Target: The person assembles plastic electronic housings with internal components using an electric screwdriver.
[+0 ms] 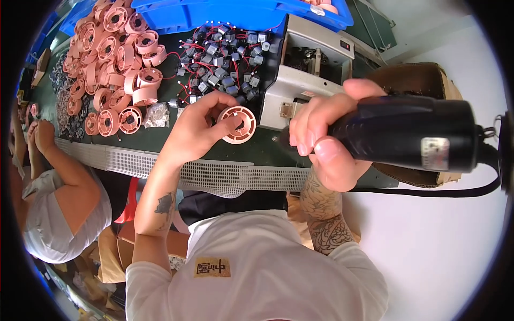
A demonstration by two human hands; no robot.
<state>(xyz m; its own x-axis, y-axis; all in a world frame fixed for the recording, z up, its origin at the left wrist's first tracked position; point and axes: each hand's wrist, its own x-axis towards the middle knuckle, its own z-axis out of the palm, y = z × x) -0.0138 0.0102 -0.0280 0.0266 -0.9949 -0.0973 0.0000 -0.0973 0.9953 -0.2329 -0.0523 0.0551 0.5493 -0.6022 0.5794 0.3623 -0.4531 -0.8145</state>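
Note:
Over the near edge of the green bench, my left hand (198,125) pinches a round pink plastic housing (247,124) by its rim, thumb inside and open side up. To its right, my right hand (334,136) is wrapped round a black electric screwdriver (412,131). The tool lies nearly level, its tip toward the housing but apart from it. A cable runs from its rear end. Beyond my left hand lies a heap of small grey motors (225,59) with red wires. A beige screw feeder (316,59) stands just past my right hand.
A large pile of pink housings (115,59) covers the bench's left, beside a small clear bag (157,115). Blue bins (214,13) stand behind. A brown carton (417,80) sits at right. White mesh (214,174) edges the bench. Another person's arm (67,166) is at far left.

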